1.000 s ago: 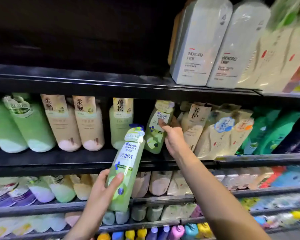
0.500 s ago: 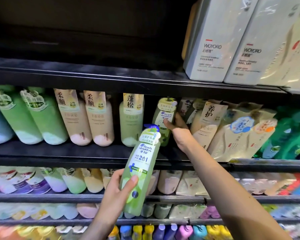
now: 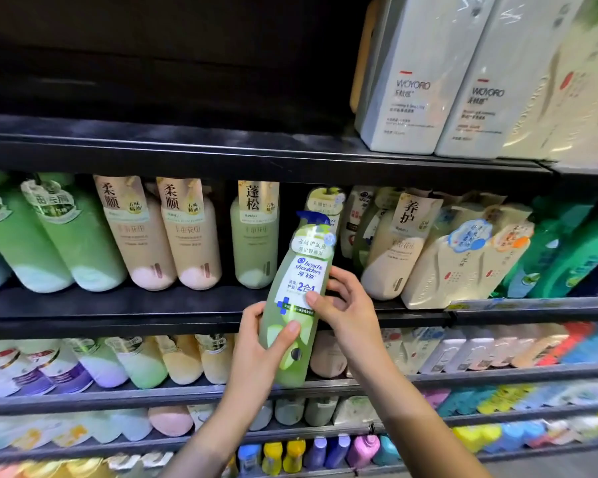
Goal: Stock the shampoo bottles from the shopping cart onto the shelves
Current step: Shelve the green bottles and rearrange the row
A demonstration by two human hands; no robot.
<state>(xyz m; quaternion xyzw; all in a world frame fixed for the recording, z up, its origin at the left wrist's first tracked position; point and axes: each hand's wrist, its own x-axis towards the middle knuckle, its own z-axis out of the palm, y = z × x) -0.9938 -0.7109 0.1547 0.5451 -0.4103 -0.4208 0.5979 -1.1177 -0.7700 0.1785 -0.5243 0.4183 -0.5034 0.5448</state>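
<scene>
We hold the green shampoo bottle upright, tilted a little to the right, in front of the middle shelf, its blue cap near a matching bottle already standing there. Our left hand grips its lower half, thumb across the front; our right hand pinches the label from the right side. Left of it on the shelf stand a pale green bottle and two pink bottles; white boxes sit on the shelf above

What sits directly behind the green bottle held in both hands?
Behind the green bottle, a matching apple-topped bottle stands on the shelf; only its top shows, the rest is covered.
</scene>
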